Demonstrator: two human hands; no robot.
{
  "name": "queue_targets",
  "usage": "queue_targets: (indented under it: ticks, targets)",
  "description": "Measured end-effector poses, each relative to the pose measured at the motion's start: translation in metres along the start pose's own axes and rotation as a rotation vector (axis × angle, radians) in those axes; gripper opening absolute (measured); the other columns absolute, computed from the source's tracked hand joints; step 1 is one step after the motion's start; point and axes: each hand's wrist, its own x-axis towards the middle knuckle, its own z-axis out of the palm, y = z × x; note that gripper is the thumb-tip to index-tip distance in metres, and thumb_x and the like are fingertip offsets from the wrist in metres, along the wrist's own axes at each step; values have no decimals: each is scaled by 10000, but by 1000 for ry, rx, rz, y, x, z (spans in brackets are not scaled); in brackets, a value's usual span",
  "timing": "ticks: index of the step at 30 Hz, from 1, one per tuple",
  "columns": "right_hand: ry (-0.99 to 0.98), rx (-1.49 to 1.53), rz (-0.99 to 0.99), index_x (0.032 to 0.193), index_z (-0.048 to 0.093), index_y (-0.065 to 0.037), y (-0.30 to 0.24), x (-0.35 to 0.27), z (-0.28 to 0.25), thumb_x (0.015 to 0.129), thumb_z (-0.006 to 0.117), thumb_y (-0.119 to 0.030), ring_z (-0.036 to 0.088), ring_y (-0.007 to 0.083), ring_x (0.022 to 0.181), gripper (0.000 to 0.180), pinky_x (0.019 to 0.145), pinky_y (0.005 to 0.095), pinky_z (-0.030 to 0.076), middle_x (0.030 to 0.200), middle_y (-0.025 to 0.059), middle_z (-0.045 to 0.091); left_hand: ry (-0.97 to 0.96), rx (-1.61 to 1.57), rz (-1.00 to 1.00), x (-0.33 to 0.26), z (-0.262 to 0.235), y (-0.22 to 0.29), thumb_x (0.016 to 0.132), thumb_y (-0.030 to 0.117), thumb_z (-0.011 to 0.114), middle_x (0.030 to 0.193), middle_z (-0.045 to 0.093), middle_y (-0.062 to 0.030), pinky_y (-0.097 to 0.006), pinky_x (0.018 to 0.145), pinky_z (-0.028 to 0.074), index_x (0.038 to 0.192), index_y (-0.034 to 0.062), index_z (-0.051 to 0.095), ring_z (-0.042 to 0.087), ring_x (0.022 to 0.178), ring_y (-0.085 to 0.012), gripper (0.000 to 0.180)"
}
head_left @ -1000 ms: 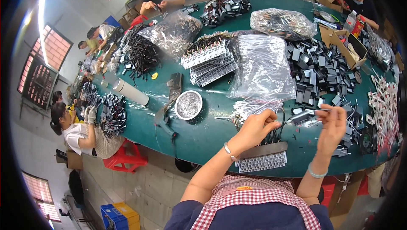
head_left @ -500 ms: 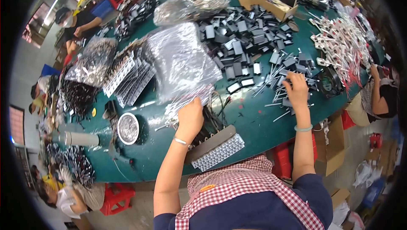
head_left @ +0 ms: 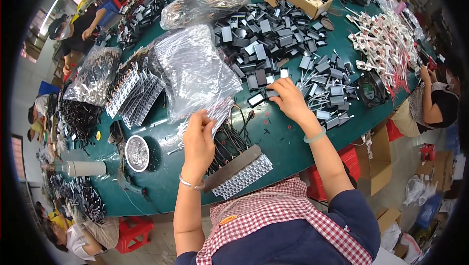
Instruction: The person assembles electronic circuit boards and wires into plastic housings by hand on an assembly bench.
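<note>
My left hand (head_left: 199,140) is closed, fingers curled together, beside a fan of thin white sticks (head_left: 222,111) at the mouth of a clear plastic bag (head_left: 198,67). What it pinches, if anything, is too small to make out. The fingers of my right hand (head_left: 291,102) close on a small black rectangular case (head_left: 270,94) at the near edge of a heap of such cases (head_left: 264,45). Another black case with a pale face (head_left: 256,99) lies just left of those fingertips. Between my forearms, black cables (head_left: 229,143) lead to a brown bar (head_left: 234,167) beside a white gridded strip (head_left: 244,176).
Cases with white sticks (head_left: 325,89) lie right of my right hand, near a black fan (head_left: 372,89). White parts with red wires (head_left: 383,52) are heaped farther right. On the left stand a white bowl (head_left: 137,153) and a pale bottle (head_left: 86,168). Other people work around the table.
My right hand has moved left from the cases with white sticks to the edge of the black heap. My left hand has come off the white sticks and turned upward. The view has shifted slightly.
</note>
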Motion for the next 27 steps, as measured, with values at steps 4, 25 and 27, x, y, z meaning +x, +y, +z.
queue_targets:
  ticks: [4,25,27]
  targets:
    - [162,384,5,1079,631,-24,-39,2,-16,728,732,2,606,275,973,366,848,355,503,1044,106,616,39,-299,-214,-2,0,13,933,-42,473,977,660,-104,-280,666,495,1212,4,545,617,745,-129,292]
    - [75,1784,554,1077,532,-8,-135,1,-9,932,634,-175,655,179,895,244,724,324,593,977,88,643,132,-258,73,-17,-7,56,884,16,642,701,582,-37,-242,483,378,1006,20,682,494,557,-88,129]
    - [83,1793,577,1056,530,-9,-138,1,-8,931,638,-187,657,175,878,243,722,322,594,960,82,641,142,-218,90,-17,-6,55,875,12,653,693,576,-40,-243,474,373,999,22,682,490,548,-88,127]
